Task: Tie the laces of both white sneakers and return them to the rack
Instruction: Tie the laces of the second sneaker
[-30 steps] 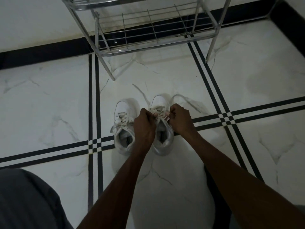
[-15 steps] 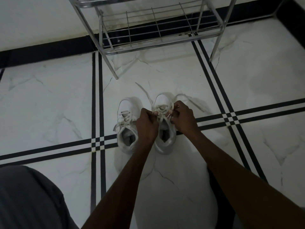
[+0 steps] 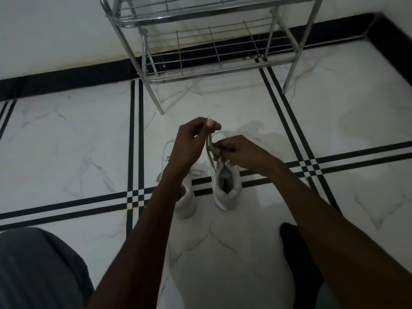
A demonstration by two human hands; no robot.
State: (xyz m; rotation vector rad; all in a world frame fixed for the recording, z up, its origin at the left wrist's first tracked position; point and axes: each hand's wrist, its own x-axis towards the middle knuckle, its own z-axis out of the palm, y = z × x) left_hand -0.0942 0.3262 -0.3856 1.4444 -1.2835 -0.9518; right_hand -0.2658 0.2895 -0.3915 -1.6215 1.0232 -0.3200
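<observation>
Two white sneakers stand side by side on the marble floor, toes pointing away from me. The right sneaker [image 3: 227, 186] shows its open collar. My forearm hides much of the left sneaker [image 3: 186, 201]. My left hand [image 3: 191, 143] is raised above the shoes and pinches the end of a lace [image 3: 209, 152], pulled up taut from the right sneaker. Just above that sneaker's tongue, my right hand [image 3: 234, 152] grips the same lace lower down. The metal wire rack [image 3: 214, 63] stands behind the shoes against the wall.
The rack's front left leg [image 3: 156, 101] and front right leg [image 3: 289, 79] rest on the floor just beyond the sneakers. Black stripe lines cross the white tiles. My grey-clad knee [image 3: 33, 268] is at the lower left and a dark foot [image 3: 292, 239] at the lower right.
My left hand has lifted up and away from the right sneaker, drawing a lace upward. The right hand stayed low at the laces. The camera has tilted, bringing the rack closer.
</observation>
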